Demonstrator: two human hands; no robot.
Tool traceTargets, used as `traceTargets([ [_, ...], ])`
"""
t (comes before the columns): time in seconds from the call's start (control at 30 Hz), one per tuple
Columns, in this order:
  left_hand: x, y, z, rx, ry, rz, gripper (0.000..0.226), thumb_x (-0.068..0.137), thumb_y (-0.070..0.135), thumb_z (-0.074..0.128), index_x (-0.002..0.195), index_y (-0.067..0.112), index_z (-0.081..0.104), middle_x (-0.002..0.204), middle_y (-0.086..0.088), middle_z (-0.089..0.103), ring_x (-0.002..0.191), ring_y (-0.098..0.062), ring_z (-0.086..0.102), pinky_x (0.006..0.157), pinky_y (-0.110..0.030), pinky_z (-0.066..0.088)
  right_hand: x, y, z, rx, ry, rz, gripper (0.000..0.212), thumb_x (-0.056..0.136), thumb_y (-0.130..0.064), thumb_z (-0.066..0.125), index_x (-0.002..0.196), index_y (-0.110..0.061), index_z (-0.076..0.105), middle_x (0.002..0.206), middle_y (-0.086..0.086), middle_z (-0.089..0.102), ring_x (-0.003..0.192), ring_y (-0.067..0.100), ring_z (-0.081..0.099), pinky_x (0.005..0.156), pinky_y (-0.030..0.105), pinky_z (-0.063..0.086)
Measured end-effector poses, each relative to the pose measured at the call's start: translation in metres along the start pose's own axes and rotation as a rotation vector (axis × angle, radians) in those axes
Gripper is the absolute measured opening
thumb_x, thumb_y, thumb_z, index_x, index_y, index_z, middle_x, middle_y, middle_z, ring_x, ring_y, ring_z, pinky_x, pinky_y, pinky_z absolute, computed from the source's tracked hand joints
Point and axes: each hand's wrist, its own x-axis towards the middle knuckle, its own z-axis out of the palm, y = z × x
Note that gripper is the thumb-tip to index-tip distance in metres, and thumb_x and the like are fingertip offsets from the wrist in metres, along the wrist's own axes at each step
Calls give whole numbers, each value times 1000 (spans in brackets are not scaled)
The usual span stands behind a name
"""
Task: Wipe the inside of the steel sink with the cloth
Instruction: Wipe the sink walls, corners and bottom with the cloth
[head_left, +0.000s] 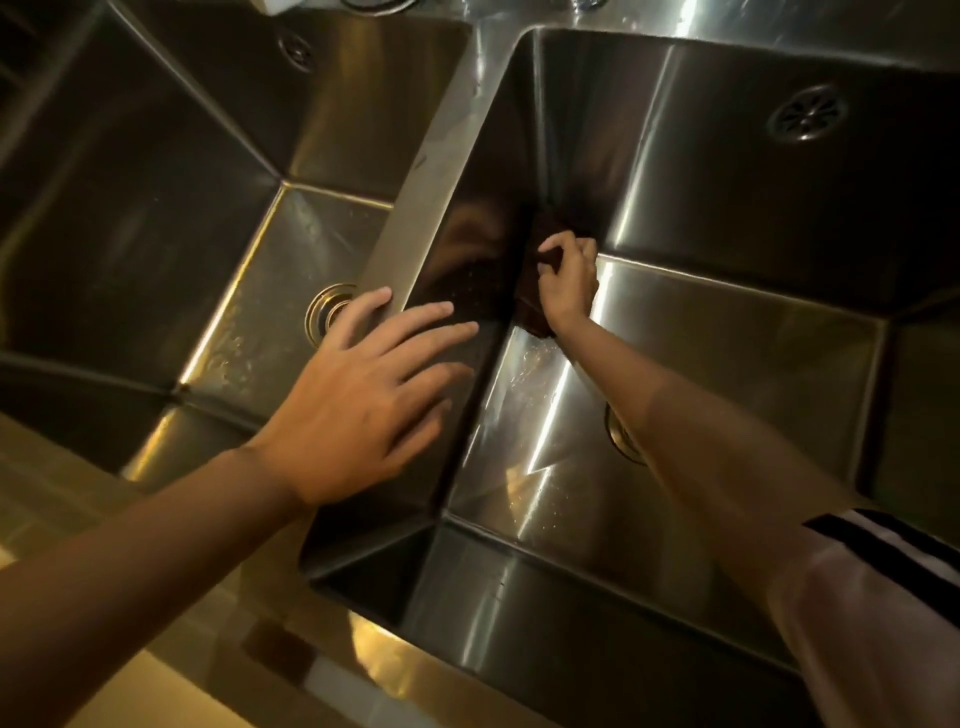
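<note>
The cloth (535, 312) is pinched by the right hand (569, 283) in the far left corner of the sink (727, 332), the left hand (363, 405) rests flat on its rim, where wet steel could let it slip.

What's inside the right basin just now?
The right hand grips a dark cloth at the far-left corner of the right basin. The forearm covers most of the drain.
</note>
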Motion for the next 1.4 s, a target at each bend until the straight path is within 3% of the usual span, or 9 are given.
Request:
traceTargets([
  [0.13, 0, -1, 0, -12, 2, 14, 30, 91, 29, 48, 111, 19, 68, 138, -1, 54, 135, -22, 40, 111, -54, 23, -5, -19, -10, 49, 59, -113, 25, 81, -2, 61, 89, -26, 59, 108, -4, 46, 97, 20, 57, 89, 40, 49],
  [0.37, 0, -2, -2, -35, 9, 21, 31, 90, 30, 46, 108, 21, 68, 132, 0, 58, 131, -21, 44, 111, -55, 23, -15, -85, -62, 230, 139, -449, 18, 80, -3, 67, 96, -11, 67, 104, 2, 45, 95, 4, 49, 85, 0, 34],
  [0.5, 1, -1, -3, -45, 27, 28, 31, 90, 30, 45, 108, 22, 68, 121, 2, 62, 125, -19, 47, 110, -53, 23, -19, -103, -75, 235, 184, -621, 17, 83, -5, 64, 100, -5, 65, 104, 5, 43, 94, 2, 46, 88, 1, 32],
  [0.67, 1, -1, -3, -48, 58, 37, 30, 91, 32, 44, 106, 23, 69, 113, 3, 63, 120, -18, 50, 110, -52, 23, -4, -68, -58, 93, 91, -441, 13, 85, -3, 61, 97, -5, 58, 107, 3, 44, 94, 9, 49, 82, 1, 33],
  [0.8, 1, -2, -1, -53, 69, 46, 29, 92, 32, 45, 105, 23, 69, 113, 4, 63, 120, -19, 51, 109, -53, 24, 3, -34, -35, -81, -23, -308, 17, 83, 1, 61, 94, -11, 56, 111, 6, 45, 99, 20, 52, 88, 27, 45],
  [0.97, 0, -3, -1, -62, 85, 47, 29, 92, 31, 44, 103, 22, 69, 112, 3, 63, 119, -19, 51, 110, -51, 22, -3, -19, -19, -128, -100, -132, 19, 85, 0, 58, 93, -17, 55, 113, 5, 44, 98, 23, 55, 81, 20, 41],
  [1.1, 0, -2, -1, -65, 84, 46, 29, 94, 32, 44, 104, 23, 69, 113, 4, 63, 120, -19, 51, 111, -49, 21, -17, -37, -21, -62, -22, -198, 22, 81, 0, 58, 93, -19, 59, 108, 3, 45, 97, 23, 56, 87, 39, 49],
  [1.27, -1, -1, 0, -28, 88, 12, 30, 92, 29, 48, 115, 17, 63, 119, -1, 60, 120, -21, 51, 111, -49, 24, -48, -84, -58, 53, 40, -411, 19, 82, -2, 61, 97, -15, 63, 107, 1, 47, 98, 15, 55, 81, 20, 43],
  [1.4, -2, 0, 1, 21, 75, -19, 34, 91, 29, 48, 121, 16, 58, 126, -5, 57, 123, -23, 48, 111, -51, 24, -87, -112, -81, 179, 77, -535, 16, 81, -4, 65, 95, -13, 65, 107, 5, 48, 97, 13, 54, 82, 18, 43],
])
